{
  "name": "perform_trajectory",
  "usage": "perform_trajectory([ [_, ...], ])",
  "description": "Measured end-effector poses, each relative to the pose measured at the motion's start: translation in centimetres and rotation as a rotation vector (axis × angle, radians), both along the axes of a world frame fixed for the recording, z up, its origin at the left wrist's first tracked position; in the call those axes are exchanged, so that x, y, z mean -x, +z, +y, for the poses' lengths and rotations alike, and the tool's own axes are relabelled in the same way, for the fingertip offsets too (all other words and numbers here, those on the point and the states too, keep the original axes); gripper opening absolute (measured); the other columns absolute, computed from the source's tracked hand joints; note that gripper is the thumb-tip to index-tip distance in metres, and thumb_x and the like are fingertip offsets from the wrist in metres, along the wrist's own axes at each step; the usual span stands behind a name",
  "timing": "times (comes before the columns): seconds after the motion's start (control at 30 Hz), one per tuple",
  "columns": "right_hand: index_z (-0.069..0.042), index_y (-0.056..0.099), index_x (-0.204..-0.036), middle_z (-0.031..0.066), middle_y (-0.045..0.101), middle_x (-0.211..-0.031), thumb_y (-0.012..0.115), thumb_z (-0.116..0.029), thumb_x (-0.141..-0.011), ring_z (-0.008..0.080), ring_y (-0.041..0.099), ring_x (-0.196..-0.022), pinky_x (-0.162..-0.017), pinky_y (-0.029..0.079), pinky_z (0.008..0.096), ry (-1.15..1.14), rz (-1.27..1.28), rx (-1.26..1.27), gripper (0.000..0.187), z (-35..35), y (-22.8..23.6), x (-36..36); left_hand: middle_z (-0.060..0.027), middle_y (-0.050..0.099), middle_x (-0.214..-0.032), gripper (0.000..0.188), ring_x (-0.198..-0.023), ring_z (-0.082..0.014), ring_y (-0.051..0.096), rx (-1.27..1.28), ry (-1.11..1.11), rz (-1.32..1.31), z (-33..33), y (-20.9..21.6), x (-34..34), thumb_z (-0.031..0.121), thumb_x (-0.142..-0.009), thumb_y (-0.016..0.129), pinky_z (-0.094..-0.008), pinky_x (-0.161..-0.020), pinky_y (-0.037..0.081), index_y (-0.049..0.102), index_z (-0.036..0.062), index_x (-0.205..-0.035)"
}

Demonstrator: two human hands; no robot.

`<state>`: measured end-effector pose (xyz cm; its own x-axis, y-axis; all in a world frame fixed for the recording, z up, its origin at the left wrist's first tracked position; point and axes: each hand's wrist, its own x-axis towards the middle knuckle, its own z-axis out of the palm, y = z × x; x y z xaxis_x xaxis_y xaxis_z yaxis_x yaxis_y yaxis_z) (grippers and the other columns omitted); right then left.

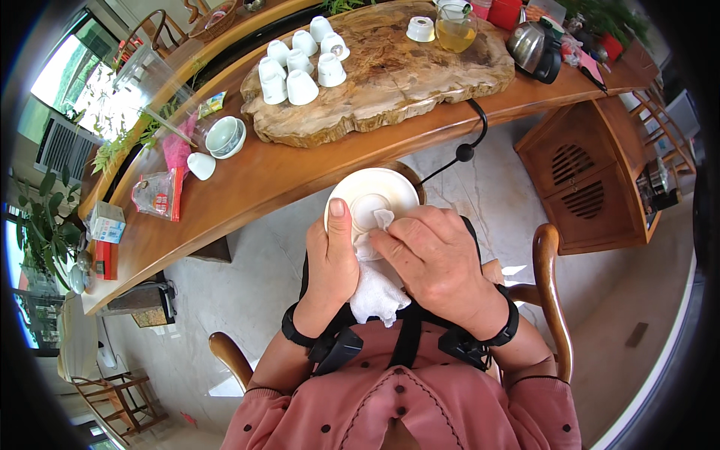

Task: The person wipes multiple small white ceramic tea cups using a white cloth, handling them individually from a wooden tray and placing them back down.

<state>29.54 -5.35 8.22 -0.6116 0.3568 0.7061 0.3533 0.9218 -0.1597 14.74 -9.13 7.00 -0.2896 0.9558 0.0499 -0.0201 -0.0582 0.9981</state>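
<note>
A white saucer is held up in front of me, between my body and the table edge. My left hand grips its left side, the thumb lying over the rim. Pinched in the fingers of my right hand is a white cloth, pressed against the saucer's face. The lower part of the cloth hangs below the saucer between both hands. My hands hide the saucer's lower edge.
Several white cups stand upside down on a stone slab atop the wooden table. Behind are a glass pitcher and steel kettle. Stacked bowls and a tipped cup sit left. A cabinet stands right.
</note>
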Motion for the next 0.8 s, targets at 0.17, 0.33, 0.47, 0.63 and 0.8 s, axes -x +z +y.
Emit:
perform_trajectory([
  [0.17,-0.004,0.066,-0.090,0.0048,0.056,-0.090,0.063,-0.014,-0.063,0.0218,0.054,-0.084,-0.067,0.042,0.0328,-0.093,0.116,-0.046,0.029,1.6,0.8,0.3,-0.0109,0.067,-0.092,0.058,-0.084,-0.0153,0.063,-0.015,-0.020,0.087,-0.3,0.8,-0.8,0.043,-0.101,0.029,-0.0281,-0.072,0.050,0.060,-0.0049,-0.110],
  [0.33,-0.004,0.067,-0.084,0.0044,0.056,-0.085,0.065,-0.010,-0.058,0.0210,0.054,-0.079,-0.064,0.042,0.0313,-0.052,0.141,0.001,0.027,0.9,0.2,0.3,-0.0109,0.067,-0.090,0.058,-0.081,-0.0157,0.063,-0.059,0.011,0.058,-0.5,0.4,-0.5,0.044,-0.101,0.029,-0.0279,-0.070,0.050,0.061,-0.0049,-0.108],
  [0.47,-0.004,0.067,-0.081,0.0031,0.055,-0.080,0.066,-0.008,-0.056,0.0199,0.054,-0.076,-0.061,0.041,0.0310,-0.019,0.184,0.057,0.025,0.7,-0.5,1.0,-0.0112,0.066,-0.096,0.060,-0.085,-0.0161,0.062,-0.029,0.019,0.074,-0.3,-0.3,-0.2,0.047,-0.099,0.032,-0.0289,-0.074,0.049,0.060,-0.0052,-0.108],
  [0.63,-0.006,0.066,-0.083,0.0024,0.054,-0.079,0.066,-0.008,-0.057,0.0197,0.054,-0.074,-0.061,0.040,0.0311,-0.073,0.241,-0.026,0.025,2.1,-0.4,0.9,-0.0107,0.067,-0.088,0.059,-0.079,-0.0160,0.062,-0.059,0.031,0.153,-0.3,0.7,-0.3,0.044,-0.101,0.031,-0.0285,-0.070,0.049,0.062,-0.0060,-0.105],
  [0.8,-0.004,0.066,-0.085,0.0050,0.059,-0.080,0.070,0.005,-0.062,0.0233,0.054,-0.071,-0.060,0.045,0.0321,-0.182,0.382,-0.014,0.025,3.1,2.0,-0.6,-0.0141,0.067,-0.095,0.056,-0.086,-0.0184,0.065,-0.076,0.021,0.013,-0.3,0.2,-0.4,0.043,-0.100,0.035,-0.0296,-0.072,0.050,0.060,-0.0058,-0.112],
])
